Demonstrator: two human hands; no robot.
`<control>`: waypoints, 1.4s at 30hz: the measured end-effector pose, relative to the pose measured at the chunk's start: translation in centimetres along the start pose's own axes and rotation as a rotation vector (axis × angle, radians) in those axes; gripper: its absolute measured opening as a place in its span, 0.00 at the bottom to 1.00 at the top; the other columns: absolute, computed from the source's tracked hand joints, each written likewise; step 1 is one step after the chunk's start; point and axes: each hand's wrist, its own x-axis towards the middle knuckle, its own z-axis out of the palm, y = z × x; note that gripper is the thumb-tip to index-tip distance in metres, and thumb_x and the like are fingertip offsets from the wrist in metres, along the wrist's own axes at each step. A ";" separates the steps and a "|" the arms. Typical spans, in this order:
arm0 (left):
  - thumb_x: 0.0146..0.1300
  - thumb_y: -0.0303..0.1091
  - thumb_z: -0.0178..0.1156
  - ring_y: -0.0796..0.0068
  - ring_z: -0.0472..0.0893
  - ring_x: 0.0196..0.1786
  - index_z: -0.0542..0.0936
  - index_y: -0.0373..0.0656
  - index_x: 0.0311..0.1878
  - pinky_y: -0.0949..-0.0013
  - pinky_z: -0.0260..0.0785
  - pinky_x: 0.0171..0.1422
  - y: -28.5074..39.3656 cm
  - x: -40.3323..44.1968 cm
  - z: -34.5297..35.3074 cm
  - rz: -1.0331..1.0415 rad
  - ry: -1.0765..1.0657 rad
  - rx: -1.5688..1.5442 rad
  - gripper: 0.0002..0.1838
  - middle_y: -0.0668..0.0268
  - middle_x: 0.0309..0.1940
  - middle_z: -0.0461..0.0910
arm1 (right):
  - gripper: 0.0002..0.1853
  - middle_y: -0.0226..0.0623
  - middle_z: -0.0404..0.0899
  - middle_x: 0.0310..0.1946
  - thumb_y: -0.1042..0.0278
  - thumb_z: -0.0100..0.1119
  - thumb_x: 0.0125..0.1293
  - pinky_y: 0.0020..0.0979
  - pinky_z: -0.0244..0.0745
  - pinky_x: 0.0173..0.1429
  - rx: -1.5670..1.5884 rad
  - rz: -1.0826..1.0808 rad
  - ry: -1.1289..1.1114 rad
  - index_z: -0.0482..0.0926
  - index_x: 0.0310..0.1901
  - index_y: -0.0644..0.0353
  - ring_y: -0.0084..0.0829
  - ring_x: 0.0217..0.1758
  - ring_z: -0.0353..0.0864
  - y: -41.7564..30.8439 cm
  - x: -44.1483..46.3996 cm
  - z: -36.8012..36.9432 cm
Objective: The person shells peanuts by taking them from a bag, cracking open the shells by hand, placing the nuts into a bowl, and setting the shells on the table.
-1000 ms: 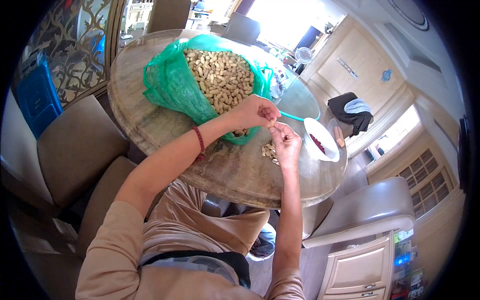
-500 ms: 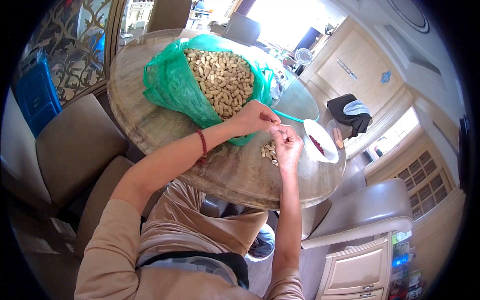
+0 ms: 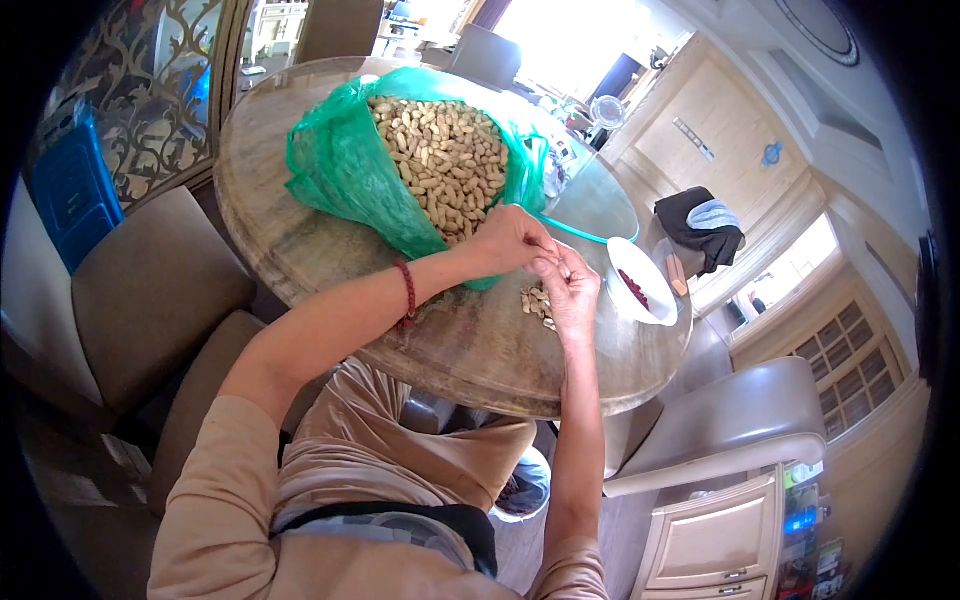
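1. The left hand and the right hand were together above the table, their fingertips meeting just past the near edge of the green bag.
2. The fingers of both hands were bent inward at that meeting point; the spot was too small and too covered to tell what, if anything, was pinched there.
3. The green bag sat on the far part of the table, its mouth spread wide, and unshelled peanuts filled it.
4. The left forearm reached across in front of the bag, a red beaded bracelet around it near the wrist.
5. A small heap of shell pieces lay on the table, just beside the right hand, on its left.
6. A white bowl stood to the right of the right hand, near the table's edge and apart from the fingers, with dark red kernels in it.
7. Beyond the bowl, a clear round piece with a turquoise rim lay on the table next to the bag.
8. Below the table edge, a white bucket stood by the person's leg, holding something dark that could not be made out.
9. A chair stood at the right, near a cabinet.
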 end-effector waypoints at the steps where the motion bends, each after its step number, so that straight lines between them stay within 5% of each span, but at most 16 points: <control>1: 0.48 0.22 0.61 0.87 0.74 0.25 0.82 0.36 0.28 0.79 0.67 0.29 0.2 -0.1 0.0 0.003 0.015 -0.004 0.03 0.68 0.21 0.80 | 0.19 0.18 0.64 0.19 0.67 0.65 0.55 0.15 0.60 0.29 0.022 0.003 0.011 0.76 0.48 0.65 0.12 0.22 0.58 -0.1 -0.1 0.1; 9: 0.52 0.24 0.60 0.83 0.76 0.25 0.80 0.33 0.34 0.79 0.69 0.27 0.4 -0.1 0.0 -0.077 0.015 -0.236 0.06 0.64 0.24 0.80 | 0.15 0.18 0.62 0.16 0.68 0.63 0.56 0.17 0.57 0.26 0.116 -0.039 0.099 0.78 0.45 0.65 0.13 0.21 0.58 1.4 0.3 -0.7; 13: 0.55 0.23 0.59 0.79 0.78 0.26 0.78 0.30 0.39 0.77 0.72 0.28 0.6 0.2 -0.7 -0.132 0.001 -0.420 0.09 0.61 0.27 0.80 | 0.12 0.18 0.62 0.16 0.69 0.64 0.56 0.18 0.53 0.24 -0.129 -0.024 0.182 0.80 0.41 0.65 0.12 0.20 0.56 0.9 0.3 -0.9; 17: 0.54 0.22 0.58 0.77 0.78 0.25 0.79 0.29 0.35 0.76 0.74 0.29 0.4 0.1 -0.3 -0.092 0.016 -0.442 0.06 0.61 0.25 0.79 | 0.10 0.17 0.62 0.16 0.69 0.63 0.57 0.17 0.52 0.23 -0.122 -0.058 0.221 0.81 0.38 0.64 0.11 0.20 0.56 0.9 0.1 -0.7; 20: 0.52 0.21 0.57 0.79 0.78 0.25 0.80 0.30 0.33 0.76 0.72 0.29 0.0 0.1 -0.1 -0.099 0.048 -0.412 0.06 0.63 0.22 0.79 | 0.09 0.17 0.62 0.15 0.69 0.63 0.57 0.17 0.52 0.23 -0.163 -0.045 0.210 0.81 0.37 0.65 0.11 0.20 0.56 0.4 0.1 -0.7; 25: 0.43 0.20 0.57 0.81 0.77 0.23 0.81 0.34 0.26 0.75 0.68 0.26 0.5 -0.3 0.4 0.097 0.168 0.091 0.06 0.65 0.17 0.79 | 0.08 0.17 0.63 0.14 0.69 0.61 0.58 0.17 0.54 0.23 -0.243 -0.026 0.194 0.81 0.35 0.65 0.11 0.19 0.56 -0.3 -0.1 -0.4; 30: 0.47 0.20 0.58 0.80 0.78 0.24 0.81 0.34 0.29 0.76 0.70 0.28 0.6 -0.6 1.2 -0.023 0.177 0.009 0.05 0.63 0.19 0.79 | 0.09 0.17 0.64 0.13 0.67 0.58 0.61 0.18 0.56 0.23 -0.417 -0.019 0.208 0.80 0.33 0.65 0.11 0.19 0.57 -0.7 -0.5 -0.1; 34: 0.51 0.20 0.60 0.77 0.80 0.28 0.80 0.31 0.32 0.76 0.75 0.33 0.9 -0.6 1.4 -0.223 0.162 -0.289 0.04 0.61 0.24 0.80 | 0.09 0.19 0.67 0.13 0.66 0.56 0.62 0.17 0.53 0.20 -0.086 0.066 0.229 0.79 0.32 0.64 0.09 0.16 0.57 -0.4 -0.4 -0.2; 42: 0.54 0.23 0.61 0.71 0.81 0.34 0.78 0.31 0.38 0.69 0.78 0.39 0.0 -0.3 1.6 -0.183 0.166 -0.693 0.08 0.58 0.33 0.80 | 0.09 0.20 0.66 0.14 0.66 0.55 0.63 0.17 0.48 0.15 0.486 0.159 0.234 0.77 0.38 0.63 0.10 0.11 0.54 -0.1 -0.1 -0.9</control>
